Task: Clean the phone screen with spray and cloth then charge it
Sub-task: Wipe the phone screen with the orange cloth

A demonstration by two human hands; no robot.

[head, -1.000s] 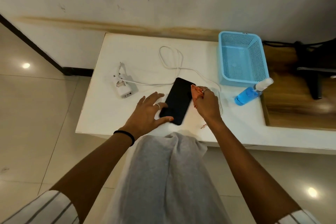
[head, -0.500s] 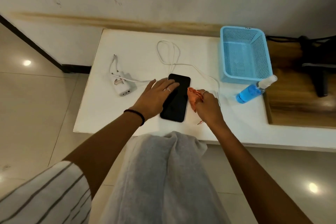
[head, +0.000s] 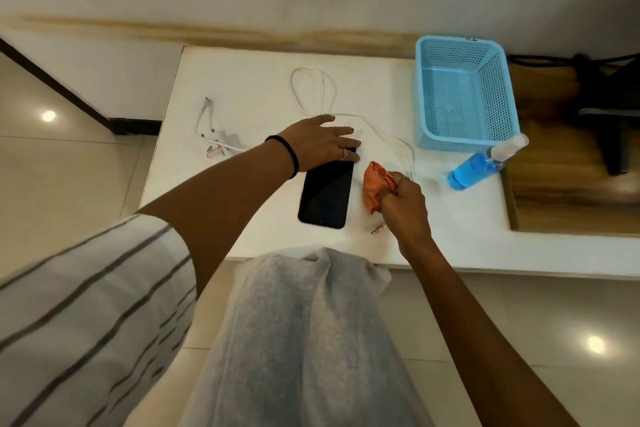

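A black phone [head: 325, 194] lay screen-up on the white table [head: 242, 87] at the centre of the frame, its long side running away from the person and its upper end covered by the left hand [head: 320, 142]. That hand lay flat across the top of the phone with its fingers stretched out toward the right of the frame and only slightly spread, pressing down rather than gripping; a ring showed on one finger and a dark band [head: 289, 158] circled the wrist. Just right of the phone, the right hand [head: 403, 201] was curled closed around a bunched orange cloth [head: 375, 185], most of which stuck out toward the phone without touching the screen. A white charging cable [head: 313, 90] looped above the phone, then ran past the left hand's fingertips and down toward the right hand. Its other end led to a white charger plug [head: 218, 146] lying at left of centre on the table. A blue spray bottle [head: 481, 165] with a clear cap lay tilted on its side at right of centre, just below a light blue perforated basket [head: 464, 94] in the upper right. A striped sleeve [head: 86, 305] filled the lower left, and grey fabric [head: 304, 340] over the person's lap filled the bottom centre.
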